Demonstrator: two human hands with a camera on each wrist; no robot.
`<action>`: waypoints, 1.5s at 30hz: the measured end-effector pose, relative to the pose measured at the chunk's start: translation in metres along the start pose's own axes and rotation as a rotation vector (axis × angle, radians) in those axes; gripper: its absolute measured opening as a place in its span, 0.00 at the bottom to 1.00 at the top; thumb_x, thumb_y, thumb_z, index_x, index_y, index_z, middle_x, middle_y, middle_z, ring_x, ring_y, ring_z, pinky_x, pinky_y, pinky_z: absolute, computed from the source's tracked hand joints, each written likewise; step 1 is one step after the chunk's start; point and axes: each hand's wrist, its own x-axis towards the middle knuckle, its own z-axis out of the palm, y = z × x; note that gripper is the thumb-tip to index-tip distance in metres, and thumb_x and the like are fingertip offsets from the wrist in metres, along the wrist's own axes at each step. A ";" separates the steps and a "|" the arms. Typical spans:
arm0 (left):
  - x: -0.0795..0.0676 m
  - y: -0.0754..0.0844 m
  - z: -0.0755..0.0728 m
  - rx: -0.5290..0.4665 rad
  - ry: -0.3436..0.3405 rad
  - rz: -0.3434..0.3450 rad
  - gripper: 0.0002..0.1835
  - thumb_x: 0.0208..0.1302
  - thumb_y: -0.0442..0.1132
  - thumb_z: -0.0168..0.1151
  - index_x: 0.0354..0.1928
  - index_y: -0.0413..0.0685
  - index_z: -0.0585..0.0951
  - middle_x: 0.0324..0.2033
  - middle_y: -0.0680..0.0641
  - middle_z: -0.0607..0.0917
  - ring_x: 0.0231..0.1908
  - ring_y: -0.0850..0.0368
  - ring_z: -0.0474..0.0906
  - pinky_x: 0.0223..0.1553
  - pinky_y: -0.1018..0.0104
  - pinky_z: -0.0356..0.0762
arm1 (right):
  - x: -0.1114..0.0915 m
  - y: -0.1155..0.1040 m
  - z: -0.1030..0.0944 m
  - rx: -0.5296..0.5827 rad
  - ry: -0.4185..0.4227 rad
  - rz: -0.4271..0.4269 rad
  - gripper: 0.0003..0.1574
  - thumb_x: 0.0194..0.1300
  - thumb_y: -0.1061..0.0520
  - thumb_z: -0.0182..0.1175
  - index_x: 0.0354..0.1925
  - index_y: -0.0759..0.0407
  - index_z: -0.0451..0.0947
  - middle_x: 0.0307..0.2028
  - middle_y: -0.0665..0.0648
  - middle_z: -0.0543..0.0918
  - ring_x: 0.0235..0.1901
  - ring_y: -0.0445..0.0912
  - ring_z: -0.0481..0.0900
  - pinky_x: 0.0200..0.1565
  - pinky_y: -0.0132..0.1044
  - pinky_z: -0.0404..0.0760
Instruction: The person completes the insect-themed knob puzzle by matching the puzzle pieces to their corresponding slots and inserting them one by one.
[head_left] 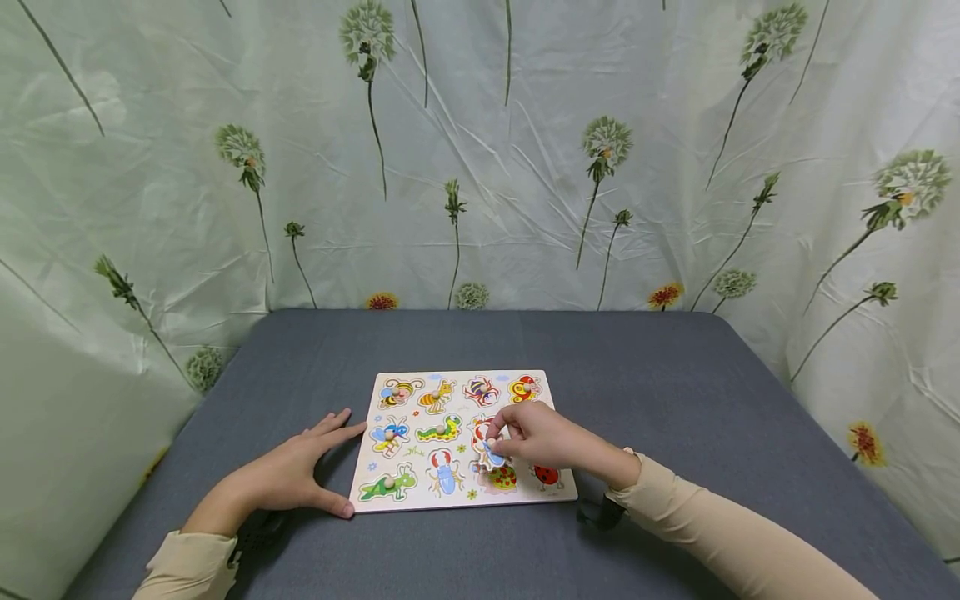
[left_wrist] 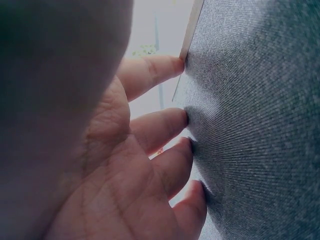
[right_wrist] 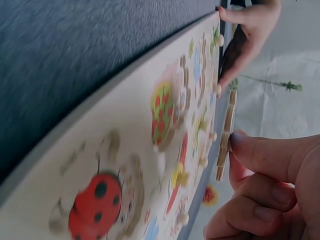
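Observation:
A light wooden peg puzzle board (head_left: 408, 502) with insect pictures lies on the table. Above its right half, my right hand (head_left: 543, 435) pinches a puzzle piece (head_left: 492, 455) that shows blue from above. The right wrist view has that piece (right_wrist: 226, 135) edge-on, between thumb and finger, raised off the board. My left hand (head_left: 296, 471) rests at the board's left side, fingers spread, thumb at the near corner and a fingertip at the edge. Knobless pictures include the stag beetle (head_left: 445, 472), the red ladybug (right_wrist: 97, 205) and a green, red-spotted shape (right_wrist: 162, 112).
Several knobbed pieces sit in the board, among them a caterpillar (head_left: 440, 428), a spider (head_left: 481, 391) and a grasshopper (head_left: 388, 483). Dark grey cloth covers the table (head_left: 645, 375). A pale curtain (head_left: 525, 183) with dandelion prints hangs behind it.

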 end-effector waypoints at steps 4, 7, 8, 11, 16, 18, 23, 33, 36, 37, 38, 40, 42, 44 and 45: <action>0.000 0.000 0.000 -0.003 -0.003 0.004 0.65 0.44 0.63 0.88 0.84 0.56 0.65 0.84 0.31 0.56 0.82 0.22 0.50 0.71 0.16 0.57 | 0.005 -0.005 0.008 0.021 -0.017 -0.014 0.02 0.72 0.60 0.68 0.42 0.57 0.85 0.14 0.42 0.63 0.16 0.35 0.58 0.25 0.27 0.62; 0.000 0.000 0.000 -0.006 -0.007 0.007 0.65 0.44 0.63 0.88 0.84 0.56 0.65 0.84 0.31 0.56 0.82 0.22 0.50 0.71 0.16 0.56 | 0.009 -0.008 0.014 0.033 -0.033 -0.025 0.01 0.71 0.61 0.68 0.41 0.57 0.85 0.13 0.42 0.62 0.16 0.34 0.58 0.25 0.26 0.61; 0.000 0.000 0.000 -0.006 -0.008 0.007 0.65 0.44 0.63 0.88 0.84 0.56 0.65 0.84 0.31 0.56 0.82 0.22 0.50 0.71 0.16 0.56 | 0.010 -0.009 0.016 0.037 -0.037 -0.029 0.01 0.71 0.61 0.68 0.41 0.57 0.85 0.13 0.42 0.62 0.15 0.34 0.58 0.24 0.25 0.61; 0.000 -0.001 0.000 -0.008 -0.010 0.009 0.65 0.44 0.63 0.88 0.84 0.56 0.65 0.84 0.31 0.55 0.82 0.22 0.50 0.71 0.16 0.56 | 0.014 -0.012 0.021 0.062 -0.051 -0.020 0.02 0.70 0.61 0.68 0.41 0.57 0.86 0.13 0.42 0.62 0.15 0.34 0.58 0.24 0.26 0.61; 0.000 -0.002 0.000 -0.004 -0.007 0.010 0.65 0.44 0.63 0.87 0.84 0.56 0.65 0.84 0.31 0.55 0.82 0.22 0.50 0.72 0.16 0.56 | 0.018 -0.018 0.029 0.099 -0.052 0.015 0.03 0.69 0.61 0.67 0.41 0.56 0.87 0.14 0.42 0.63 0.16 0.36 0.60 0.23 0.28 0.62; 0.000 -0.002 0.000 -0.003 -0.007 0.011 0.65 0.44 0.63 0.87 0.84 0.56 0.65 0.84 0.31 0.55 0.82 0.22 0.50 0.72 0.17 0.56 | 0.019 -0.019 0.033 0.099 -0.052 0.021 0.03 0.69 0.61 0.68 0.41 0.56 0.87 0.14 0.42 0.63 0.15 0.37 0.60 0.23 0.29 0.63; -0.001 -0.002 0.000 -0.006 -0.006 0.013 0.65 0.44 0.63 0.87 0.84 0.56 0.65 0.84 0.30 0.55 0.82 0.22 0.50 0.72 0.17 0.55 | 0.023 -0.022 0.040 0.096 -0.042 0.008 0.03 0.68 0.61 0.69 0.41 0.58 0.87 0.14 0.43 0.64 0.14 0.37 0.61 0.23 0.28 0.65; 0.001 -0.001 0.000 -0.001 -0.007 -0.002 0.65 0.44 0.63 0.88 0.84 0.56 0.65 0.84 0.31 0.55 0.82 0.22 0.50 0.73 0.17 0.54 | 0.028 -0.025 0.048 0.117 -0.030 0.053 0.03 0.67 0.62 0.70 0.37 0.53 0.86 0.12 0.43 0.64 0.11 0.37 0.61 0.17 0.29 0.62; 0.001 -0.001 0.000 -0.002 -0.006 -0.003 0.65 0.44 0.63 0.88 0.84 0.56 0.65 0.84 0.31 0.55 0.82 0.22 0.50 0.73 0.17 0.54 | 0.029 -0.027 0.050 0.114 -0.031 0.065 0.04 0.68 0.61 0.70 0.36 0.52 0.86 0.12 0.43 0.65 0.11 0.37 0.62 0.17 0.29 0.62; 0.001 -0.001 0.000 -0.002 -0.006 -0.003 0.65 0.44 0.63 0.88 0.84 0.56 0.65 0.84 0.31 0.56 0.82 0.22 0.50 0.73 0.17 0.55 | 0.029 -0.027 0.050 0.109 -0.029 0.063 0.04 0.68 0.61 0.70 0.36 0.52 0.86 0.12 0.43 0.65 0.11 0.37 0.63 0.17 0.29 0.62; 0.001 -0.001 0.000 -0.004 -0.007 -0.003 0.65 0.44 0.63 0.88 0.84 0.56 0.65 0.84 0.31 0.56 0.82 0.22 0.50 0.73 0.18 0.55 | 0.029 -0.027 0.050 0.109 -0.029 0.065 0.04 0.68 0.61 0.70 0.36 0.52 0.86 0.12 0.43 0.65 0.11 0.37 0.63 0.18 0.28 0.62; 0.001 -0.001 0.000 -0.003 -0.008 -0.005 0.65 0.44 0.63 0.88 0.84 0.56 0.65 0.84 0.31 0.56 0.82 0.22 0.50 0.73 0.18 0.55 | 0.029 -0.028 0.051 0.104 -0.032 0.064 0.03 0.67 0.61 0.71 0.36 0.53 0.87 0.12 0.43 0.65 0.12 0.36 0.62 0.19 0.28 0.62; 0.001 -0.001 0.000 -0.001 -0.009 -0.005 0.65 0.44 0.63 0.88 0.84 0.56 0.65 0.84 0.31 0.55 0.82 0.22 0.50 0.73 0.17 0.55 | 0.029 -0.028 0.052 0.090 -0.032 0.060 0.03 0.67 0.61 0.71 0.36 0.53 0.87 0.12 0.43 0.66 0.13 0.36 0.62 0.20 0.28 0.62; 0.001 -0.001 0.000 0.000 -0.008 -0.006 0.65 0.44 0.63 0.88 0.84 0.56 0.64 0.84 0.31 0.55 0.82 0.22 0.49 0.72 0.17 0.55 | 0.030 -0.028 0.052 0.075 -0.031 0.057 0.03 0.67 0.61 0.72 0.36 0.53 0.87 0.11 0.43 0.66 0.13 0.36 0.62 0.21 0.28 0.62; 0.001 -0.001 0.000 0.001 -0.009 -0.006 0.66 0.44 0.63 0.88 0.84 0.56 0.64 0.84 0.31 0.55 0.82 0.22 0.49 0.72 0.17 0.55 | 0.030 -0.029 0.053 0.070 -0.031 0.057 0.03 0.67 0.60 0.72 0.36 0.53 0.88 0.11 0.43 0.66 0.13 0.36 0.62 0.21 0.28 0.62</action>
